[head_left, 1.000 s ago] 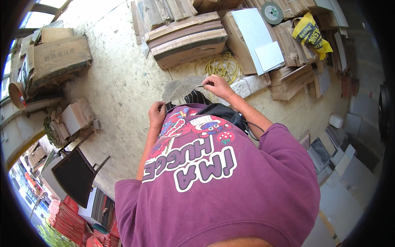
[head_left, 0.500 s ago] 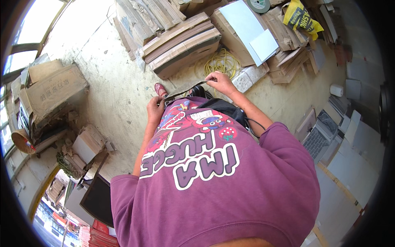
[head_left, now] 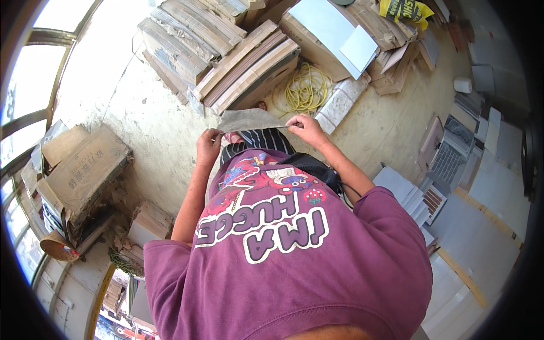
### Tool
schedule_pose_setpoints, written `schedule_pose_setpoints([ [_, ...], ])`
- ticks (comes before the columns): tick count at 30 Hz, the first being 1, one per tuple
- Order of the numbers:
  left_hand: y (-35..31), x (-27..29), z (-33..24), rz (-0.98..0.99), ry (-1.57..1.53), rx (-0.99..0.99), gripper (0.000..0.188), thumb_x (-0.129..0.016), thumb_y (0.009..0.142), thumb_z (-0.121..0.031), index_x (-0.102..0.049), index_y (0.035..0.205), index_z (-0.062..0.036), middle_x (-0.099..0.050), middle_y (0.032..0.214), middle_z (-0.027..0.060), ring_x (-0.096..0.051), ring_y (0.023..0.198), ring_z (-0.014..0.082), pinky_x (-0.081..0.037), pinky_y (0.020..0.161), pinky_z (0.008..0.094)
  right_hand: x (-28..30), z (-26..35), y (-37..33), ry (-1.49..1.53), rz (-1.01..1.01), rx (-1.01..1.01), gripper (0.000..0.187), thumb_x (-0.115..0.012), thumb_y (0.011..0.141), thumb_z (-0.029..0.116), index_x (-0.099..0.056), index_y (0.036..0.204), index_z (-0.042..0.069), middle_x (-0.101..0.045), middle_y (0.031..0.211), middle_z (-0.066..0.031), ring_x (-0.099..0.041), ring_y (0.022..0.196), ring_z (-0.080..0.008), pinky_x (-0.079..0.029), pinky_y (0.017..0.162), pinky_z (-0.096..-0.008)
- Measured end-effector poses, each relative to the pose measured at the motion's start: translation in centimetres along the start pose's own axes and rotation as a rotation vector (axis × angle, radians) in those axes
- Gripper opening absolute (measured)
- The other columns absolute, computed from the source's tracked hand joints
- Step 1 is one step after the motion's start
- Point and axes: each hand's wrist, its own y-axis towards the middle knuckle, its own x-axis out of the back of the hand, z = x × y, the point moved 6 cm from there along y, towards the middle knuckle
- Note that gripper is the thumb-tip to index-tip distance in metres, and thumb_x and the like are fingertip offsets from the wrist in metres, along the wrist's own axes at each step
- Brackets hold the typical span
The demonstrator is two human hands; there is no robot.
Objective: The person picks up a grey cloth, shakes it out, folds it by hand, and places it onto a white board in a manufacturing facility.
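We are seeing the left hand (head_left: 209,146) pinching one end of a grey cloth (head_left: 250,120) and the right hand (head_left: 307,131) pinching the other, both holding it between narrow fingertips; the cloth is spanning the gap between them, above the striped trousers (head_left: 265,139); beyond it, a yellow cord (head_left: 307,93) is lying coiled on the floor (head_left: 362,148), beside stacked cardboard (head_left: 245,69).

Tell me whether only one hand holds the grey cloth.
No, the left hand and right hand each pinch one end of the grey cloth.
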Motion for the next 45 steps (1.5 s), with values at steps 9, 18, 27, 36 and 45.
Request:
schedule_pose_setpoints([
  [9,10.6,-2.9,-4.1,0.102,0.136,-0.09,0.009,-0.062,0.077,-0.006,-0.065,0.084,-0.0019,-0.063,0.073,0.0105,-0.06,0.061,0.0176,-0.047,0.058,0.0291,4.4,-1.7,5.2,-0.017,-0.073,-0.017,0.013,-0.066,0.074,0.011,-0.064,0.085,0.004,-0.058,0.077,-0.006,-0.058,0.068,-0.0151,-0.047,0.064,-0.0271],
  [18,26.3,-9.7,-11.2,0.204,0.348,-0.263,0.016,-0.056,0.076,-0.016,-0.068,0.085,-0.0125,-0.064,0.086,0.0122,-0.061,0.083,0.0313,-0.049,0.073,0.0382,13.1,-3.6,13.0,-0.006,-0.291,-0.032,0.013,-0.066,0.073,0.011,-0.064,0.085,0.005,-0.06,0.078,-0.0055,-0.057,0.069,-0.0154,-0.047,0.065,-0.0279],
  [27,39.9,-14.7,-18.3,0.116,0.226,-0.481,0.012,-0.058,0.076,-0.011,-0.067,0.083,-0.0096,-0.064,0.086,0.0128,-0.06,0.081,0.0318,-0.049,0.073,0.0373,19.9,-3.1,19.9,-0.006,-0.683,0.013,0.012,-0.066,0.074,0.011,-0.065,0.085,0.007,-0.059,0.079,-0.005,-0.058,0.07,-0.0154,-0.047,0.066,-0.0278],
  [36,43.5,-17.9,-6.7,0.201,0.316,-0.41,0.014,-0.058,0.078,-0.012,-0.068,0.088,-0.009,-0.065,0.083,0.0133,-0.063,0.079,0.0291,-0.05,0.072,0.0353,10.2,-10.2,25.9,0.057,-0.745,-0.165,0.01,-0.066,0.073,0.011,-0.066,0.082,0.008,-0.058,0.079,-0.0073,-0.059,0.07,-0.0188,-0.048,0.067,-0.0301],
  [45,33.2,-9.4,12.9,0.37,0.471,-0.085,0.012,-0.056,0.076,-0.009,-0.066,0.082,-0.0058,-0.064,0.081,0.0153,-0.062,0.079,0.0318,-0.05,0.07,0.0381,-9.0,-11.9,22.8,0.045,-0.321,-0.365,0.009,-0.065,0.073,0.014,-0.066,0.081,0.01,-0.06,0.085,-0.0106,-0.059,0.078,-0.0273,-0.048,0.071,-0.0346],
])
